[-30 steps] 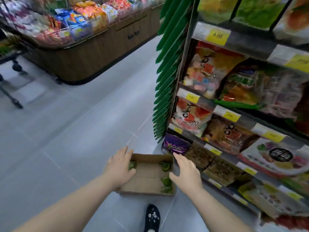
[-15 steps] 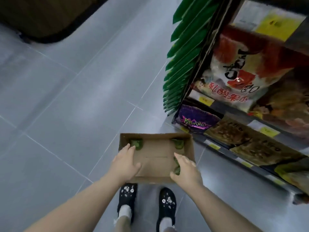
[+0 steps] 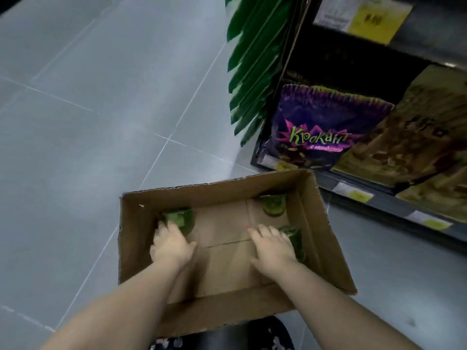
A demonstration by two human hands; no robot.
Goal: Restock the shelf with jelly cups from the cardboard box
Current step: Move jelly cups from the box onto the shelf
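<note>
An open cardboard box [image 3: 214,188] sits on the grey floor beside the bottom shelf [image 3: 379,202]. A few green jelly cups lie inside it: one in the far left corner [image 3: 183,217], one in the far right corner [image 3: 274,205] and one along the right wall [image 3: 294,236]. Both my hands are down inside the box. My left hand [image 3: 170,246] reaches forward, its fingertips touching the far left cup. My right hand [image 3: 271,248] lies with spread fingers beside and partly over the cup at the right wall. More green shows under that hand.
The shelf's lowest level holds a purple snack bag [image 3: 323,130] and brown bags [image 3: 417,137], with yellow price tags along its edge. A strip of green packets [image 3: 255,59] hangs at the shelf's end. My dark patterned shoes [image 3: 265,334] stand right behind the box.
I have bent lower, so the box looks larger. Both hands went from the box's near rim down inside it, the left to the far left cup, the right to the right-side cups.
</note>
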